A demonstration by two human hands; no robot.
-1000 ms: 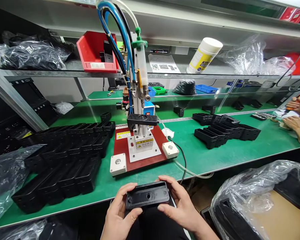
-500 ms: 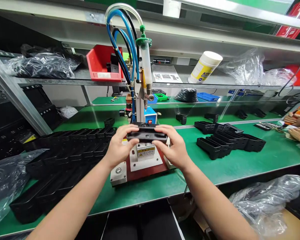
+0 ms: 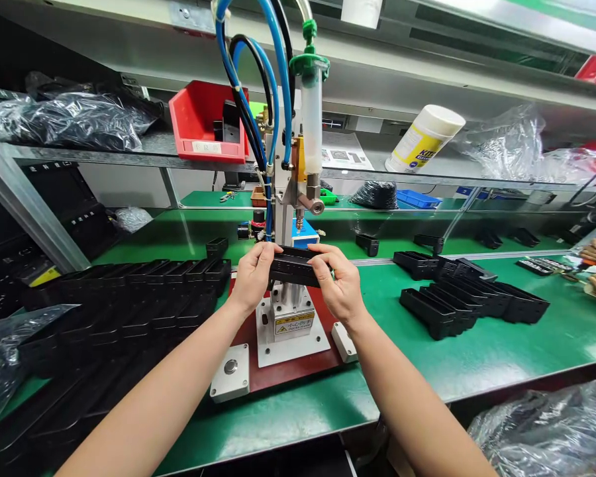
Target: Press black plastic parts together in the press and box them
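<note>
Evidently the black housing [image 3: 298, 269] is held level between two hands, above the metal post [image 3: 292, 297] and below the nozzle of the upright syringe [image 3: 312, 126]; whether it rests on the post, or on anything beneath it, I cannot tell. The left hand [image 3: 253, 277] has its fingers closed about one end; the right hand [image 3: 342, 281] grips the other, thumb along the near wall and fingers bent over the top, neither spread wide.

It looks like stiff moulded plastic, probably light and hard to crush; the smooth sides may slip a little, so the two ends seem the best hold, leaving the middle free. Alike black parts lie in a row set [image 3: 129, 291] on the left of the green table [image 3: 417, 377]; a smaller cluster [image 3: 457, 298] lies to the right.
</note>
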